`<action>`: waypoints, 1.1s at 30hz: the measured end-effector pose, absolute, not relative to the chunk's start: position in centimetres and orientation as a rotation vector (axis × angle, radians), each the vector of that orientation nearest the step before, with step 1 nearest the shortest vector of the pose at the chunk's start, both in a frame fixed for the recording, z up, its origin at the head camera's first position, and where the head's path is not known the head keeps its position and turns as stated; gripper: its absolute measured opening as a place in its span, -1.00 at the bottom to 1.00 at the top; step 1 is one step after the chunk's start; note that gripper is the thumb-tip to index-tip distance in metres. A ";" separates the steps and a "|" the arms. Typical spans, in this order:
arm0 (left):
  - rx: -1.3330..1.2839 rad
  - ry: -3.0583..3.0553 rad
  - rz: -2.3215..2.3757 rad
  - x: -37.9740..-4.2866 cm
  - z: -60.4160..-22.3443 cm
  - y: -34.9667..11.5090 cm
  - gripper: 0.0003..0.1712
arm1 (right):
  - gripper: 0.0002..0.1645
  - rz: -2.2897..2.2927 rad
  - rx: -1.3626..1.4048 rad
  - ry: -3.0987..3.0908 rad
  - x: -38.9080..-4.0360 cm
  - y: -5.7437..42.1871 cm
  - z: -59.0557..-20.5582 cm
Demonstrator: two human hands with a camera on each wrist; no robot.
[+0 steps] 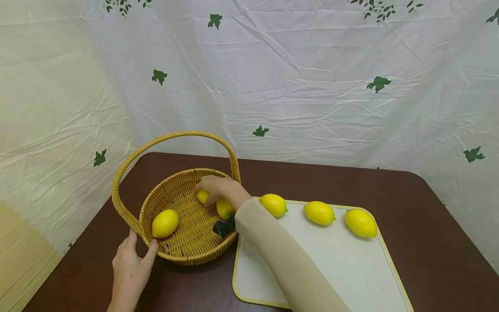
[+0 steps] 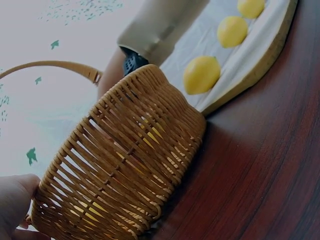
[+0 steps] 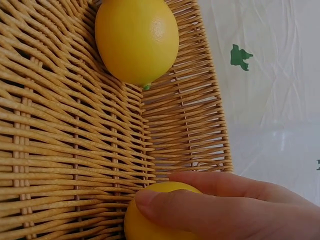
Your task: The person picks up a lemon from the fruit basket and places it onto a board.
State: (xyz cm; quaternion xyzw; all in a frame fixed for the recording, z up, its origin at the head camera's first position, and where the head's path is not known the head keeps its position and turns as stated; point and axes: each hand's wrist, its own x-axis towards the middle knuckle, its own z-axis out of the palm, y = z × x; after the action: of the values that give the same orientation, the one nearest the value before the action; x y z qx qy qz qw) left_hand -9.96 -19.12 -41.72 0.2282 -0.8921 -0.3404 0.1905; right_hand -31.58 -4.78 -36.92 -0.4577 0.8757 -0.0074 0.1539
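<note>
My left hand [image 1: 131, 265] grips the near left rim of a round wicker basket [image 1: 195, 258], beside the foot of its tall handle. My right hand [image 1: 218, 189] reaches inside the basket and holds a yellow lemon [image 3: 159, 220] low against the far wall, thumb and fingers round it. Another lemon [image 1: 165, 223] lies at the basket's left side, and a further lemon [image 1: 225, 209] sits partly hidden under my right wrist. A black device [image 1: 224, 227] is strapped at that wrist. In the left wrist view, the basket's woven side [image 2: 120, 155] fills the middle.
To the right, a white board [image 1: 312, 260] with a yellow edge carries three lemons in a row along its far side: a left one [image 1: 273, 205], a middle one [image 1: 319, 212] and a right one [image 1: 360, 222]. A dark brown table [image 1: 436, 260] bears everything; a leaf-patterned white curtain [image 1: 304, 108] hangs behind.
</note>
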 end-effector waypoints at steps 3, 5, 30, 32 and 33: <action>0.648 -2.508 -0.962 -9.9 -41.7 -19.1 -0.26 | -0.45 -0.027 -1.331 2.525 -31.6 -4.8 -37.1; 0.654 -2.513 -0.967 -9.9 -41.7 -19.1 -0.26 | -0.45 -0.029 -1.336 2.530 -31.6 -4.7 -37.1; 0.650 -2.519 -0.976 -9.9 -41.7 -19.3 -0.26 | -0.43 -0.190 -1.646 2.516 -29.0 -4.8 -32.3; 0.648 -2.515 -0.972 -9.8 -41.7 -19.3 -0.27 | -0.43 -0.199 -1.657 2.520 -28.7 -4.5 -31.9; 0.646 -2.510 -0.969 -9.8 -41.7 -19.2 -0.28 | -0.43 -0.201 -1.664 2.522 -28.5 -4.4 -31.8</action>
State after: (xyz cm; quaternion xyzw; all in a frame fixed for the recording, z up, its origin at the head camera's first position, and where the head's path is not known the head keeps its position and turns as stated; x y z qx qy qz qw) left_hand -9.81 -19.24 -41.75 0.2294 -0.8913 -0.3441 0.1859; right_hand -28.54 -4.36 -31.76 -0.5485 0.8316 -0.0662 0.0566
